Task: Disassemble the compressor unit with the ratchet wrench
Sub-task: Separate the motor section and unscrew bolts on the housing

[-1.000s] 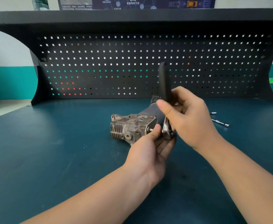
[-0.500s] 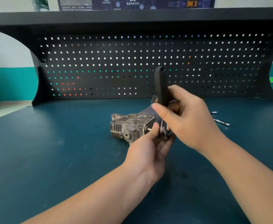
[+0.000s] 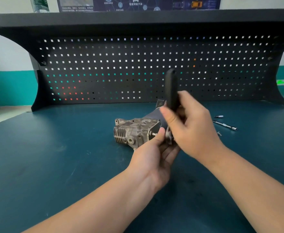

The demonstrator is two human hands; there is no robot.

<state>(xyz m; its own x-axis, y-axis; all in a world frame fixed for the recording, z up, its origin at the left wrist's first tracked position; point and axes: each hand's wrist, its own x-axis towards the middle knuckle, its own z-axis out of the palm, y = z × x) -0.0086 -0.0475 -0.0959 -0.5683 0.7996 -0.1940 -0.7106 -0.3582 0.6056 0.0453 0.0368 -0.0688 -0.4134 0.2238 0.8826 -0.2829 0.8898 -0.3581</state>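
The compressor unit (image 3: 134,132), grey cast metal with fins and a dark cylinder behind, lies mid-table. A ratchet wrench (image 3: 171,89) stands nearly upright beside its right end, black handle up and metal head low by a small bolt on the unit. My right hand (image 3: 193,126) grips the handle's lower part. Under the wrench head sits my left hand (image 3: 156,153), pinching the head between thumb and fingers. The head is mostly hidden by both hands.
A thin extension bar (image 3: 225,125), a small socket (image 3: 219,116) and a loose bolt (image 3: 219,133) lie on the blue-green bench top (image 3: 54,165) to the right. A black pegboard back panel (image 3: 104,64) with a shelf above closes the far side.
The wrench handle swung a little left and then back right to near upright. Both hands kept their hold and the compressor did not shift.
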